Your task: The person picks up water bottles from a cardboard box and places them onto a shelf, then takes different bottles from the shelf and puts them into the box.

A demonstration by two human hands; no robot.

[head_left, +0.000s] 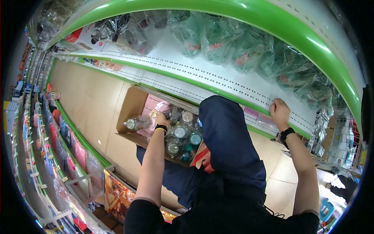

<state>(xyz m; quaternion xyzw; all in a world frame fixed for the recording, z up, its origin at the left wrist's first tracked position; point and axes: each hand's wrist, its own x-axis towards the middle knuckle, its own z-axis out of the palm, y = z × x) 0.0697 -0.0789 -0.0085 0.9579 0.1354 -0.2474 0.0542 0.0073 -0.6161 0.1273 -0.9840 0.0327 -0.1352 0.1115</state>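
Note:
My left hand (159, 118), with a dark band and a yellow band at the wrist, reaches into an open cardboard box (125, 105). Its fingers are closed, and what they grip is hidden among clear plastic wrap. Just left of it lies a clear bottle (134, 123) in plastic. Right of the hand, several clear bottles stand packed together, one with a pale lid (180, 132) and one with a teal lid (195, 138). My right hand (279, 113), wearing a black watch, rests with curled fingers on the green front edge of the white shelf (233, 84), holding no object.
Large greenish bottles (218, 43) in plastic bags line the shelf above. A green-edged upper shelf (296, 29) curves overhead. My raised knee (222, 121) is between the box and my right arm. Wire baskets (341, 144) stand at right; hanging goods (80, 152) fill the left rack.

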